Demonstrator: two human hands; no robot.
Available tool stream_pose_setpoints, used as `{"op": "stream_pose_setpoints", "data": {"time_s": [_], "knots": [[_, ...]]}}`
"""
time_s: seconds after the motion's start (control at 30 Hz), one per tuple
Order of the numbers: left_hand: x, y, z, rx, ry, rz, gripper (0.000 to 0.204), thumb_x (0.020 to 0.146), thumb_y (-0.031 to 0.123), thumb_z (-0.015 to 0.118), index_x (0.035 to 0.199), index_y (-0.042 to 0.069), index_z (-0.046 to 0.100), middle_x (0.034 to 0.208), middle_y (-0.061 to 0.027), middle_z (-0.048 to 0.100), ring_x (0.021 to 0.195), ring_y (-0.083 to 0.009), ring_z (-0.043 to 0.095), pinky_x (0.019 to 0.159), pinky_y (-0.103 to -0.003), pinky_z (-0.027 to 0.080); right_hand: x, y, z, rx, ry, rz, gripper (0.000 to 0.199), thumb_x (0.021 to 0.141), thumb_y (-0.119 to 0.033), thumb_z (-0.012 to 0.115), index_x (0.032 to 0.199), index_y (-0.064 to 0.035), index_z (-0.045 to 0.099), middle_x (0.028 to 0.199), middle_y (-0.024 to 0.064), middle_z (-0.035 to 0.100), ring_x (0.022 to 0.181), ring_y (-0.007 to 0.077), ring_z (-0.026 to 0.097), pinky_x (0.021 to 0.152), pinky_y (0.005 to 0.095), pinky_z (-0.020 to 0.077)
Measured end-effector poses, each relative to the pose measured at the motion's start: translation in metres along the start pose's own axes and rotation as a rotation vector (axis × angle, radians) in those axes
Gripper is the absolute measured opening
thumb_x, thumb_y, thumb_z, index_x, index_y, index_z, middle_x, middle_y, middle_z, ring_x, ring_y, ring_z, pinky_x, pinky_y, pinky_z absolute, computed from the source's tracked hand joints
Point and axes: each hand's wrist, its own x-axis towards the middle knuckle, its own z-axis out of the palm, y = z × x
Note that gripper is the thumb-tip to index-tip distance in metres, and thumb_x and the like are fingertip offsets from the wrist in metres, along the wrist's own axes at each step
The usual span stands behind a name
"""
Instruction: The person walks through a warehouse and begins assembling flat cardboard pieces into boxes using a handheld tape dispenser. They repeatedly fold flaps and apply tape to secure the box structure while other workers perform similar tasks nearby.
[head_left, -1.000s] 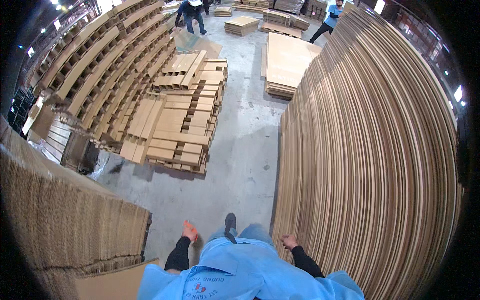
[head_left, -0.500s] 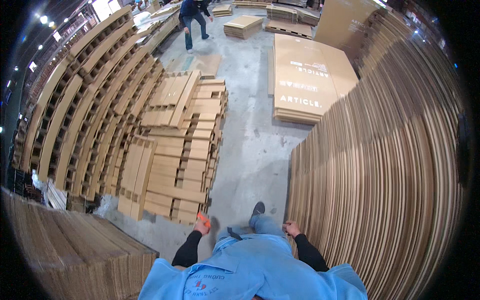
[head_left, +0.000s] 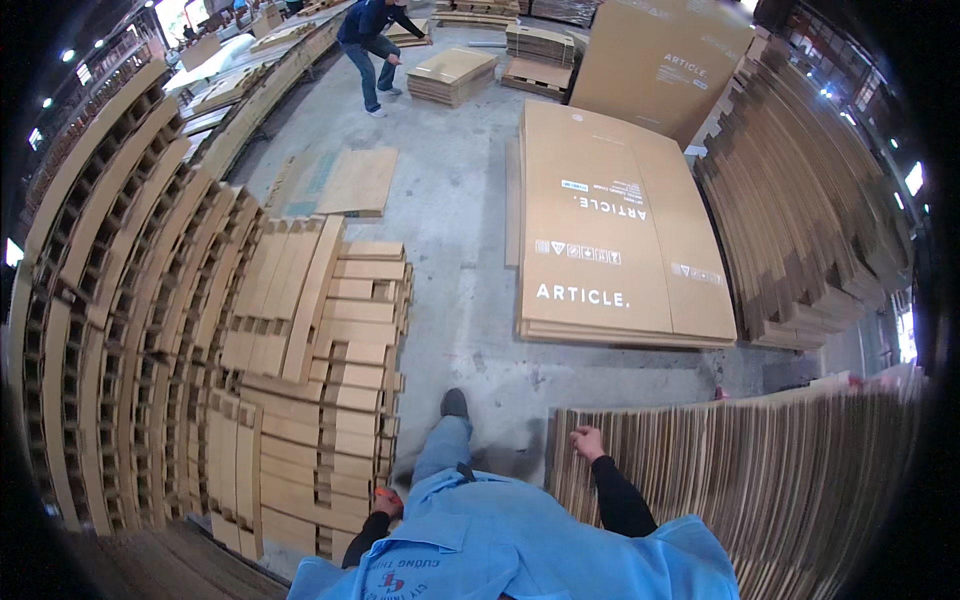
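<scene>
Down by my left side, my left hand (head_left: 388, 504) is closed around a small orange tool (head_left: 385, 491), whose exact kind I cannot make out. Beside that hand lies a layered stack of cardboard partition strips (head_left: 350, 440). My right hand (head_left: 588, 442) is out in front with its fingers curled, and no object shows in it. In the picture it overlaps the near end of a long row of cardboard sheets standing on edge (head_left: 720, 470). Whether it touches them I cannot tell.
Ahead on the right lies a stack of large printed cartons, flattened (head_left: 630, 240). Tall notched cardboard stacks (head_left: 120, 330) line the left. Grey floor (head_left: 460, 290) runs between them, with flat cardboard (head_left: 360, 180) lying on it. A person (head_left: 375, 50) bends beside a low cardboard stack (head_left: 453, 75).
I have moved forward along the floor, so the flattened cartons look nearer. My right hand has risen in the picture; my left has dropped lower and keeps the orange tool. The person ahead now bends.
</scene>
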Motion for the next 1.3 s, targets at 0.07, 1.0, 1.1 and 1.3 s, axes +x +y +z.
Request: {"op": "stream_pose_setpoints", "data": {"time_s": [0.07,1.0,1.1,1.3], "knots": [[0.064,0.022,-0.051,-0.273,0.042,-0.192,0.032,0.073,0.026,0.075,0.1,0.008,0.074,0.104,-0.019,0.073,0.103,-0.0324,0.07,0.089,-0.044,0.055,0.01,-0.041,-0.005,-0.027,-0.122,0.189,0.046,0.092,-0.016,0.07,0.134,0.0016,0.06,0.082,0.0072,0.069,0.063,0.0157,0.064,0.051,0.0329,0.0512],[0.597,0.311,-0.504,-0.728,0.321,-0.184,0.031,0.073,0.017,0.078,0.095,-0.004,0.072,0.089,-0.0166,0.075,0.082,-0.0254,0.073,0.073,-0.038,0.058,0.71,-0.721,-0.035,-0.424,-0.155,-0.403,0.049,0.084,-0.028,0.075,0.122,0.0021,0.069,0.103,0.0196,0.074,0.091,0.0279,0.072,0.083,0.0373,0.0572],[0.674,0.334,-0.576,-0.77,0.2,-0.248,0.029,0.074,0.016,0.079,0.092,-0.005,0.07,0.083,-0.0144,0.073,0.077,-0.0244,0.072,0.07,-0.038,0.057,0.752,-0.749,-0.028,-0.417,-0.105,-0.285,0.05,0.084,-0.029,0.075,0.123,0.0015,0.068,0.107,0.0199,0.073,0.097,0.0292,0.071,0.087,0.0381,0.0567],[0.818,0.314,-0.71,-0.638,0.248,-0.116,0.027,0.073,0.017,0.078,0.088,-0.004,0.069,0.085,-0.0179,0.072,0.082,-0.0249,0.07,0.071,-0.038,0.055,0.784,-0.881,-0.002,-0.362,-0.252,-0.208,0.05,0.086,-0.027,0.073,0.128,0.0007,0.066,0.114,0.0202,0.072,0.103,0.0273,0.07,0.09,0.0379,0.0551]]}}
